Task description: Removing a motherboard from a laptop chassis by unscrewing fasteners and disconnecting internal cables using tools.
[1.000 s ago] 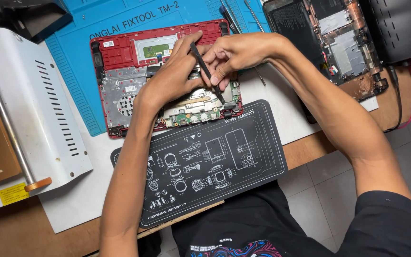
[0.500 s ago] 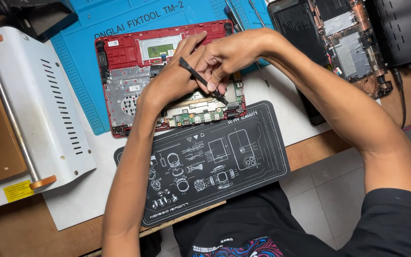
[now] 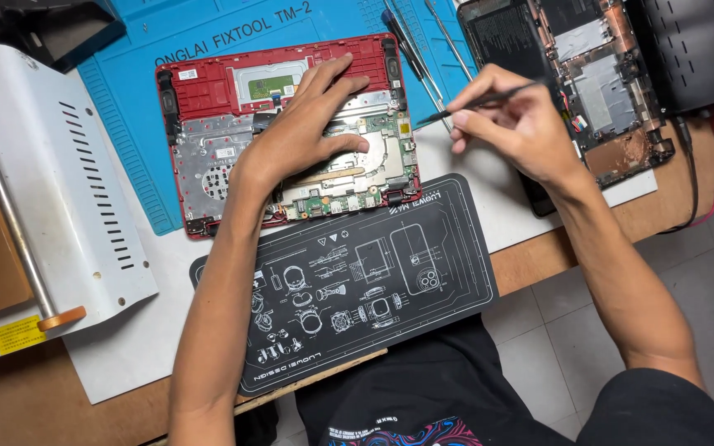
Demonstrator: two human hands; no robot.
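A red opened laptop base [image 3: 208,91] lies on a blue work mat [image 3: 126,124], its circuit board [image 3: 373,157] and metal shield exposed. My left hand [image 3: 303,132] rests flat on the board, fingers spread toward the red frame's upper edge. My right hand [image 3: 510,124] hovers to the right of the laptop and pinches a thin dark tool [image 3: 477,101] that points left toward the board's right edge. The tool tip is off the board.
A black mat with white drawings [image 3: 373,281] lies in front of the laptop. A white perforated metal machine [image 3: 59,206] stands at left. A second opened black device [image 3: 588,74] lies at upper right, with slim tools [image 3: 415,49] beside it.
My right hand has drawn away to the right with the tool, off the laptop. My left hand stays on the board, now spread flatter.
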